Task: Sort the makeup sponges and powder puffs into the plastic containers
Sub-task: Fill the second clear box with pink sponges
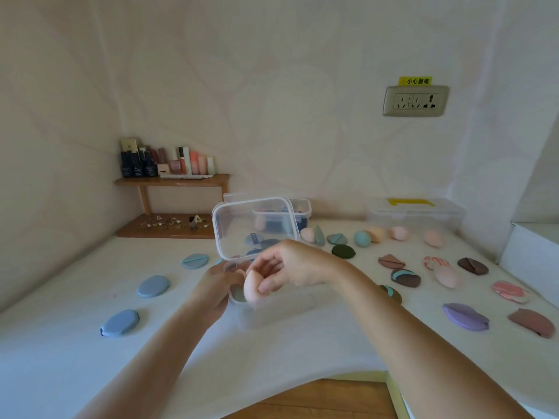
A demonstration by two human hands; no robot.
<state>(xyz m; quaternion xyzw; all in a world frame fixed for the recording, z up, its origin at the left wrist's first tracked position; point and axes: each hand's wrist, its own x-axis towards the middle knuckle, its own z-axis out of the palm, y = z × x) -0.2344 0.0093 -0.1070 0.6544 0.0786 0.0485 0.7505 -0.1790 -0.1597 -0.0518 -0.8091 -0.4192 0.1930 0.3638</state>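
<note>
Sponge [252,290], pink, pinched in right hand [292,266] over clear container [272,313]; left hand [213,287] grips its edge

Single head-worn camera, and it looks forward and down over the white table [60,352] toward the wall [272,86] at twelve o'clock. It sits close: the left hand [213,287] and right hand [292,267] meet at mid-frame, forearms stretching in from seven and five o'clock. The wide-angle lens bows the table's near edge. The wall socket [416,100] sits at two o'clock, the wooden shelf [172,180] at ten.
</note>
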